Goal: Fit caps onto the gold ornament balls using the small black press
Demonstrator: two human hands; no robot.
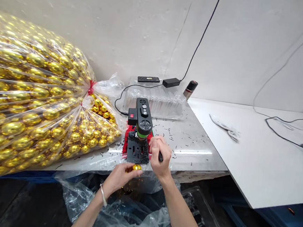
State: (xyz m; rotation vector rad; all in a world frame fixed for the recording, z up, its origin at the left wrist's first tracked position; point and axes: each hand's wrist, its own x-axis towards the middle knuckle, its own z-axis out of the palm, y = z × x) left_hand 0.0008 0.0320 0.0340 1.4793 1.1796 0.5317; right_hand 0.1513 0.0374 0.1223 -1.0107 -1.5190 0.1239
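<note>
My left hand (122, 177) holds a small shiny gold ball (136, 167) between thumb and fingers, just in front of the table's near edge. To its right, my right hand (160, 155) is wrapped round a black handle (160, 157). The handle is beside a small black machine (144, 116) with round vents, buttons and a green band at its lower end. Under the machine head lies a black slotted base plate (137, 154), with red material (125, 143) showing at its sides.
Large clear bags of gold balls (34, 94) fill the left. Behind the machine are a clear plastic tray (155, 101), a remote (148, 79), a power adapter (171, 82) and a spray can (190, 90). White gloves (225, 128) lie on the right table (263, 164). Plastic sheeting hangs below.
</note>
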